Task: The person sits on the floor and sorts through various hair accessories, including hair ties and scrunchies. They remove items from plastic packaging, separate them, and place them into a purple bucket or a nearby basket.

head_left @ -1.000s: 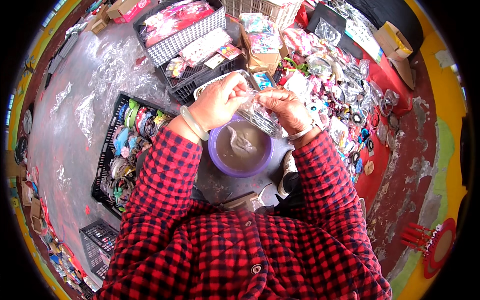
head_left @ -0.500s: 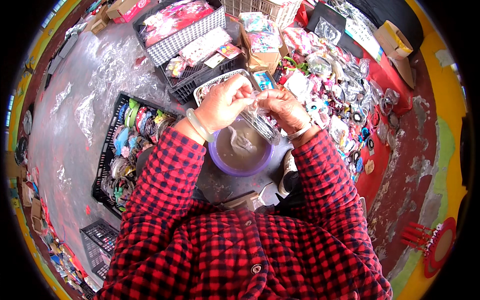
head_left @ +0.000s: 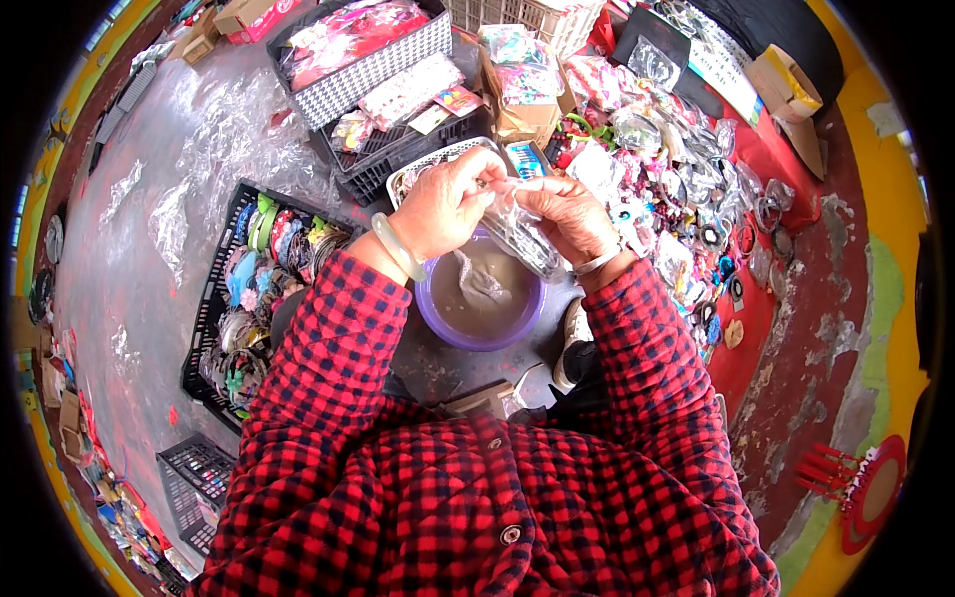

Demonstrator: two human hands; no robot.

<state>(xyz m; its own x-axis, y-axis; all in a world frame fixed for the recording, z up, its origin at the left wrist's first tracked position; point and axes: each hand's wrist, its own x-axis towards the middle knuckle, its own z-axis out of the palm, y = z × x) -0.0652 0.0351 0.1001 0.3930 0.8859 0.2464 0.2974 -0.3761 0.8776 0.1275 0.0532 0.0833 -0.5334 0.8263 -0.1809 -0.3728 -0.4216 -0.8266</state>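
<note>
Both hands meet over a purple basin [head_left: 445, 330], fingertips pinched together. My left hand [head_left: 435, 206] is closed on the gathered top of a clear plastic bag [head_left: 527, 242]. My right hand [head_left: 574, 221] also pinches the bag near its top, and the bag hangs down past its fingers. Inside the bag are thin, dark and silvery items whose kind I cannot make out. Murky water fills the basin, with a wet greyish cloth [head_left: 484, 289] lying in it. Behind my hands stands a white basket [head_left: 400, 182], partly hidden, beside a small blue box [head_left: 527, 159].
On the left is a black crate [head_left: 199, 363] of colourful headbands. Stacked crates [head_left: 373, 164] and a cardboard box [head_left: 524, 121] stand ahead. Bagged hair accessories [head_left: 686, 214] pile up on a red sheet [head_left: 741, 373] at right. Crumpled clear plastic [head_left: 234, 139] covers floor at upper left.
The hanging bag has swung slightly and its lower end now points a little more to the right. My fingers have shifted only a little at its top.
</note>
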